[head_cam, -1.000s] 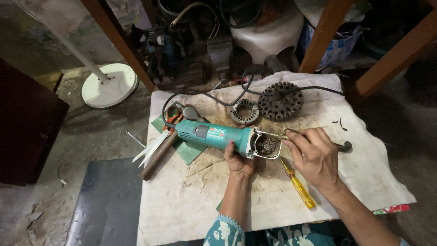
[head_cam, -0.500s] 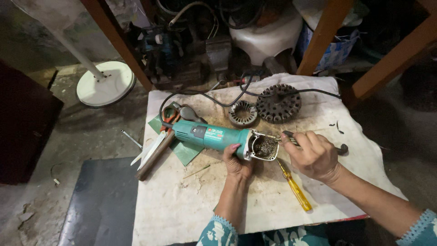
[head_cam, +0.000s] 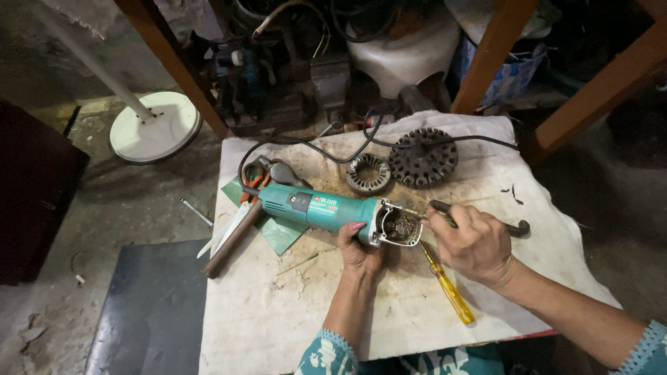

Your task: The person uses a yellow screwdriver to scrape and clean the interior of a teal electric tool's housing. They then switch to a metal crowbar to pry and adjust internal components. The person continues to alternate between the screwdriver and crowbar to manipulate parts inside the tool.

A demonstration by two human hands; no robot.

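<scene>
Head view is showing the left hand (head_cam: 358, 244) gripping the teal angle grinder (head_cam: 326, 212) near its open head, right hand (head_cam: 472, 242) closing its fingers on a dark-handled tool (head_cam: 486, 221) there. Grinder is lying mid-worktop (head_cam: 292, 319), long axis left-right, head pointing right; bare cloth is lying toward the near edge.

Teal sleeves, white floral print, lace-edged cuffs; pink nail polish

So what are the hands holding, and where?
The left hand grips the teal angle grinder near its open head. The right hand holds a dark-handled tool by its handle, tip at the head.
</scene>
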